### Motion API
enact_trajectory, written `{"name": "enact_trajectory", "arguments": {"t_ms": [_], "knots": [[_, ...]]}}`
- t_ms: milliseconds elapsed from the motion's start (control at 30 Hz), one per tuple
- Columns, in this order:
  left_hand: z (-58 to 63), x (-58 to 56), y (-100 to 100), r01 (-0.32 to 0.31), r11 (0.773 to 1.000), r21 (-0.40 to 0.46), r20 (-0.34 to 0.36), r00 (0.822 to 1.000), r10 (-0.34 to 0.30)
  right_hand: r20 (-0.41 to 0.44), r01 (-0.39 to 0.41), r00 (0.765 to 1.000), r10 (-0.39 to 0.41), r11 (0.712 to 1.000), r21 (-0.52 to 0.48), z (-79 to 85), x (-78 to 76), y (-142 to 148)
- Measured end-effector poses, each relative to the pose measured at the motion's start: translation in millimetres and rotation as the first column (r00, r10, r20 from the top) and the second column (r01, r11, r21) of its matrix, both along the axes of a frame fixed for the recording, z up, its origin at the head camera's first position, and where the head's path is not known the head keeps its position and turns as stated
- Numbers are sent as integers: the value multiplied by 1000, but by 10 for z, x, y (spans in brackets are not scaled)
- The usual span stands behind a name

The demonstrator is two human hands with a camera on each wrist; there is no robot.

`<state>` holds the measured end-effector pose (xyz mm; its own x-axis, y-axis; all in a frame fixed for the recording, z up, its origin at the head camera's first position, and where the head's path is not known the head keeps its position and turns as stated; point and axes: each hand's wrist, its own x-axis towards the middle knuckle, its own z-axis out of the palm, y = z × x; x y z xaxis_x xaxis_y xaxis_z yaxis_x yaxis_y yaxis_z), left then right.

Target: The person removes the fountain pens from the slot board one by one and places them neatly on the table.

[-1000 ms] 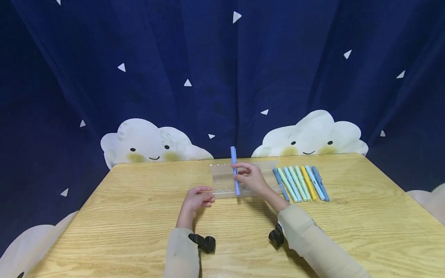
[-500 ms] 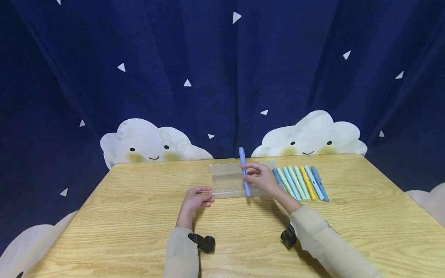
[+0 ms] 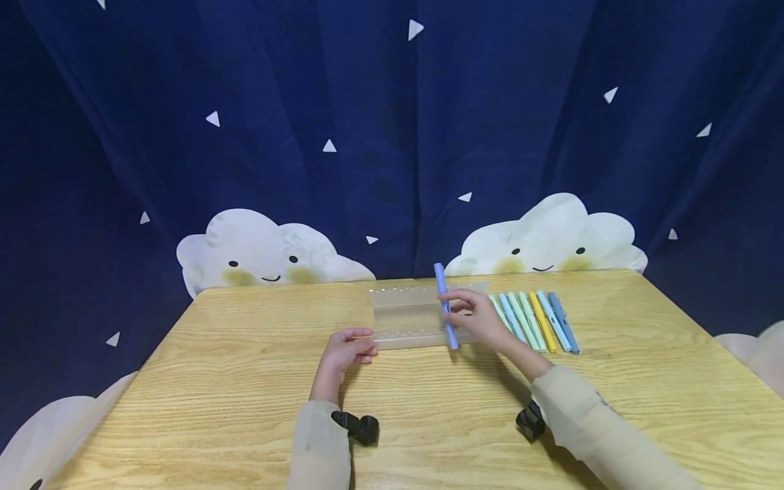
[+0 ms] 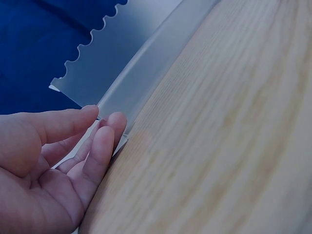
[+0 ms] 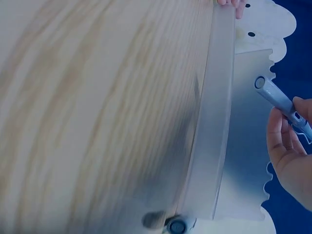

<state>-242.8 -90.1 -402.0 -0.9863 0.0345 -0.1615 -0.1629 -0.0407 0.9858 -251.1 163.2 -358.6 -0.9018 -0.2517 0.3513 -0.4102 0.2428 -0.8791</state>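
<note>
My right hand point(image 3: 480, 318) pinches a periwinkle-blue pen point(image 3: 441, 282) between thumb and fingers. The pen is held over the right part of a frosted clear plastic pen holder point(image 3: 401, 318). In the right wrist view the pen point(image 5: 275, 95) tilts above the holder's scalloped back, its near end apart from the front lip point(image 5: 214, 122). At the holder's left end my left hand point(image 3: 344, 354) grips the front corner with its fingertips. The left wrist view shows that hand point(image 4: 63, 165) at the end of the front lip point(image 4: 141, 83), thumb near the upper edge.
Right of the holder lies a row of several capped pens, among them a yellow pen point(image 3: 543, 321) and a dark blue pen point(image 3: 563, 323). My right hand covers the row's left end. Behind the wooden table point(image 3: 245, 381) hangs a navy curtain point(image 3: 367, 102) with cloud shapes.
My right hand has carried the blue pen rightward along the holder, and now hides the leftmost pens of the row. My left hand has stayed at the holder's left end.
</note>
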Motion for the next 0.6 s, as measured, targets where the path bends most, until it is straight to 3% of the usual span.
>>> {"name": "enact_trajectory", "arguments": {"t_ms": [300,600], "knots": [[4,-4,-5,-2,1000,-24,12,1000,2,28,34,999,-35,999,6,-11,7,206],[1,6,-1,5,1000,-18,-10,1000,-5,-42,71,997,-70,997,22,-22,39,428]]}}
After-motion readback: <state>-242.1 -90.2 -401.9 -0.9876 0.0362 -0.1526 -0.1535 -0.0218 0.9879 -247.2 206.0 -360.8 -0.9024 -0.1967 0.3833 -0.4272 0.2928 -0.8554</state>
